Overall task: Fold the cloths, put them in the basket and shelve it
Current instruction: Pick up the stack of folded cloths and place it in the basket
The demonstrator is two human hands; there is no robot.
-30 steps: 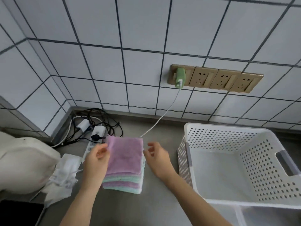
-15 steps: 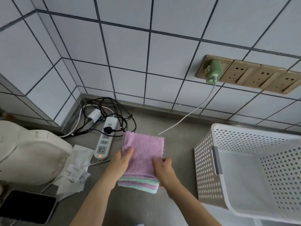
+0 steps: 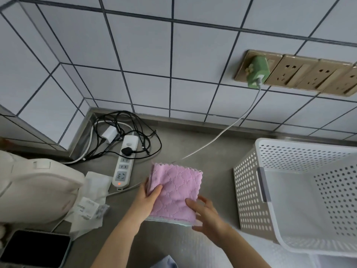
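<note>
Cloths (image 3: 174,192) gripped by both hands; basket (image 3: 249,182) right; no legible writing.

Even, soft daylight; wide-angle bowing at edges, slight overall blur.

Left hand (image 3: 147,200) and right hand (image 3: 207,215), both gripping, forearms converging.

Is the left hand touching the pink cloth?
Touching. The head view shows the left hand gripping the left edge of the pink cloth, thumb on top.
</note>
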